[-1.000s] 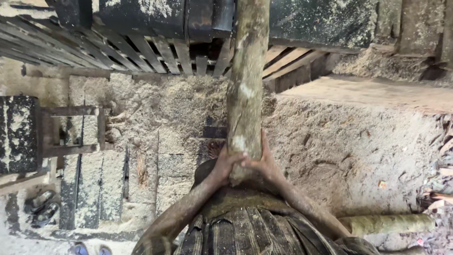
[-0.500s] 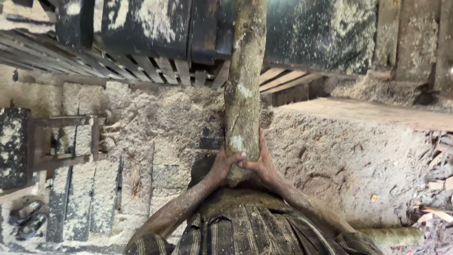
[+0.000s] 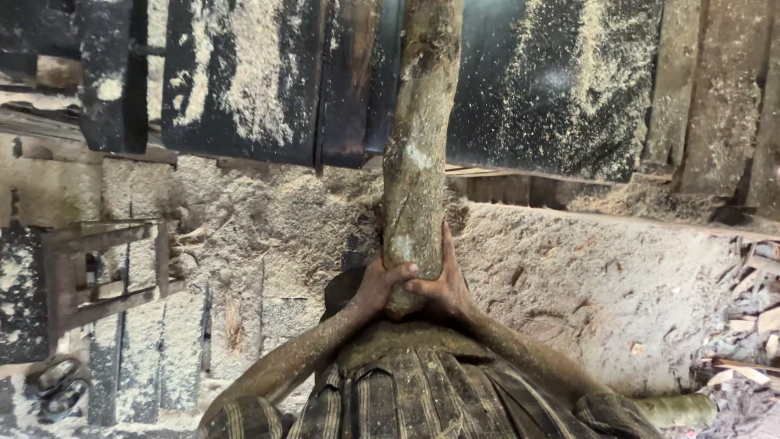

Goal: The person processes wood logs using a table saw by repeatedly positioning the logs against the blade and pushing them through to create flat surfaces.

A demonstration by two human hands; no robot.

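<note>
Rough log [image 3: 418, 154] at centre, running from the near end at the body away to the dark sawdust-covered machine housing [image 3: 244, 81] at the far side. Near end gripped by left hand [image 3: 375, 286] and right hand [image 3: 443, 286], fingers [image 3: 404, 271] pressed together and wrapped around the bark. Sawdust-covered floor [image 3: 585, 284] below, wooden frame [image 3: 106, 268] at left, second log [image 3: 674, 409] near right.

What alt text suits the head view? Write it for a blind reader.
Both hands, left hand and right hand, grip the near end of a rough log that runs forward toward a dark, sawdust-speckled machine. Sawdust covers the ground.
</note>
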